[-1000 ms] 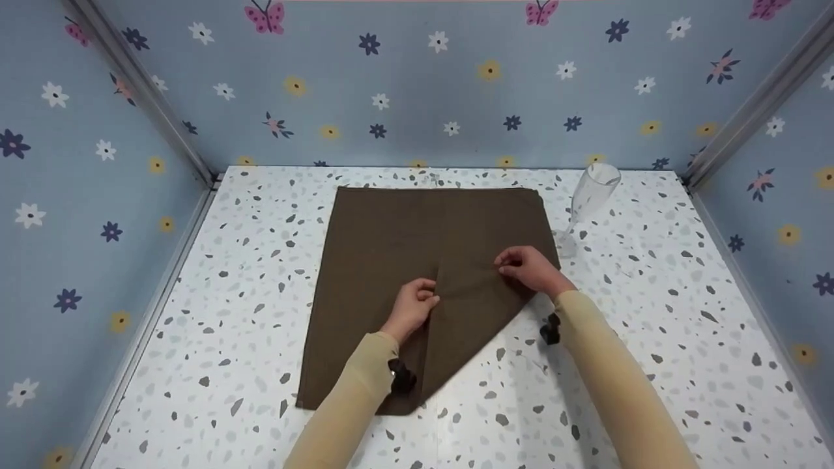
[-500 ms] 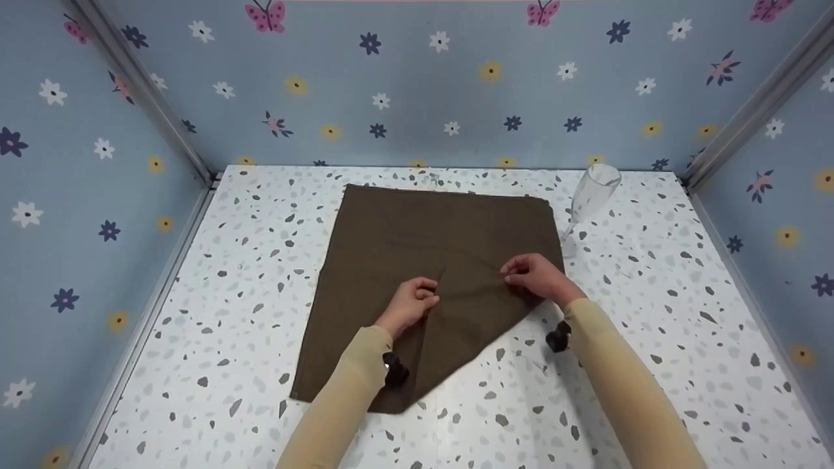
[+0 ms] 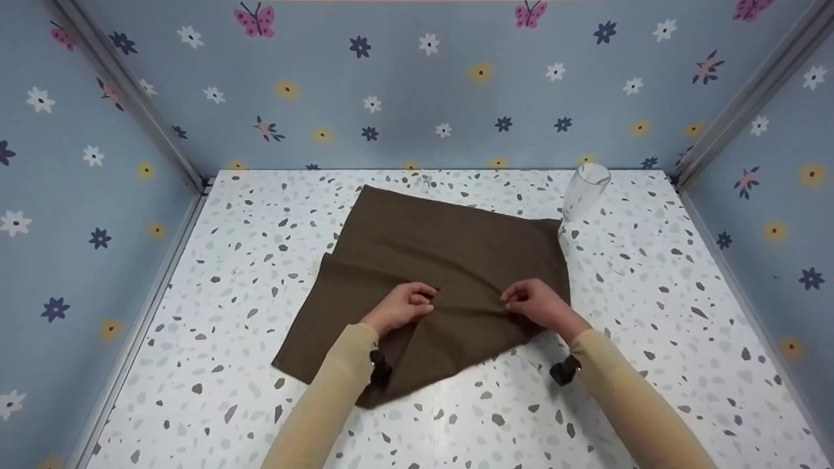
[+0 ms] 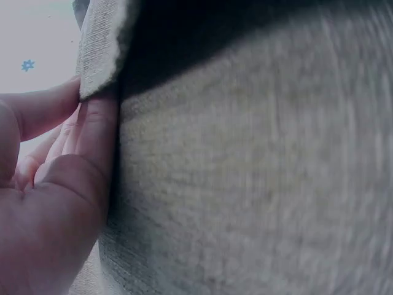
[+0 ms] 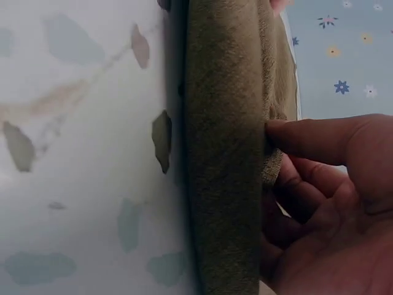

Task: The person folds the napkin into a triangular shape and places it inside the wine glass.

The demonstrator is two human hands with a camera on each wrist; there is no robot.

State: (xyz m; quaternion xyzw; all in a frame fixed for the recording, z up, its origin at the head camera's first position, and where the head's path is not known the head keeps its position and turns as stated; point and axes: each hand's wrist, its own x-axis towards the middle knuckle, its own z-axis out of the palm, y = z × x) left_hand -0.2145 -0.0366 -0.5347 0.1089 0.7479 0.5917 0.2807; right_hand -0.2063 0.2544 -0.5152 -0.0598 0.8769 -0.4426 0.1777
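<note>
A brown cloth [image 3: 456, 228] lies on the table with a flap folded across its near right part and wrinkles running over its middle. My left hand [image 3: 405, 305] pinches the flap's edge between thumb and fingers; the left wrist view shows that cloth edge held between the fingertips [image 4: 98, 114]. To the right, my right hand [image 3: 539, 305] pinches the cloth near its right side, thumb and fingers on a fold in the right wrist view. A clear champagne flute [image 3: 585, 189] stands beyond the right hand, its stem close to the cloth's far right corner.
The white speckled table [image 3: 651, 293] is bounded by blue flowered panels [image 3: 417, 85] at the back and both sides. Grey metal posts [image 3: 130, 98] mark the back corners. A black wrist camera [image 3: 565, 370] sits under each sleeve.
Both hands have kept their pinch while the right hand came nearer. The cloth has turned clockwise and wrinkled, its far right corner moving nearer and its near left corner swinging left.
</note>
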